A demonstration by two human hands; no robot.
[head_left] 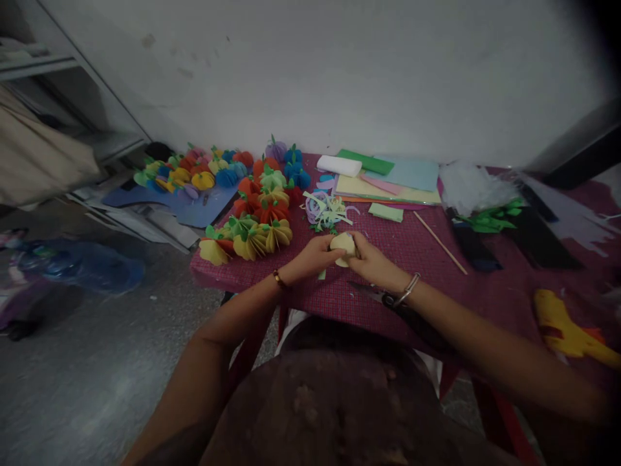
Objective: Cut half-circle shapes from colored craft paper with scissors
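Note:
A stack of pale yellow rounded paper cut-outs (343,244) is held between my two hands above the table's front part. My left hand (317,254) grips its left side, with the thumb across the front. On the right side my right hand (369,260) has its fingers closed round the edge. Scissors (376,292) lie on the red checked tablecloth (334,299), partly beneath my right wrist. Just beyond my hands sits a heap of curled paper strips (326,210). A folded pale green paper piece (385,212) rests to the right of the heap.
Several colourful paper pumpkins (264,210) crowd the table's left side. Coloured paper sheets (402,181) lie by the wall. A wooden stick (440,243), a clear plastic bag (470,188), green paper leaves (495,217) and a yellow glue gun (565,327) are to the right.

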